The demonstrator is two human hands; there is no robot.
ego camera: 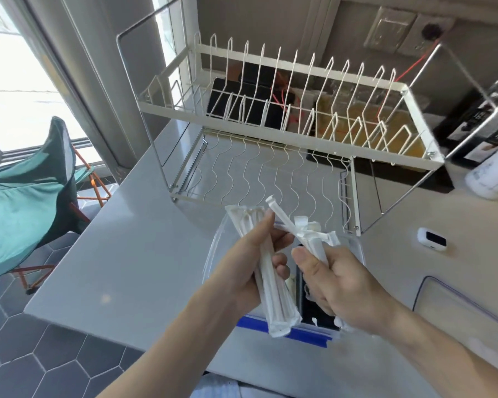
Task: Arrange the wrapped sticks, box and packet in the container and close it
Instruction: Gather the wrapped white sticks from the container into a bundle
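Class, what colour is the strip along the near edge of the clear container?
Blue. The strip shows best in the head view, below the wrapped sticks.

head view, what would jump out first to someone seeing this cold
Two bare hands fill the lower middle, the left hand and right hand each clutching a bundle of white paper-wrapped sticks above a clear plastic container with a blue edge. Behind them stands a cream wire dish rack on the pale grey counter. At far left a teal folding chair sits by the bright window.
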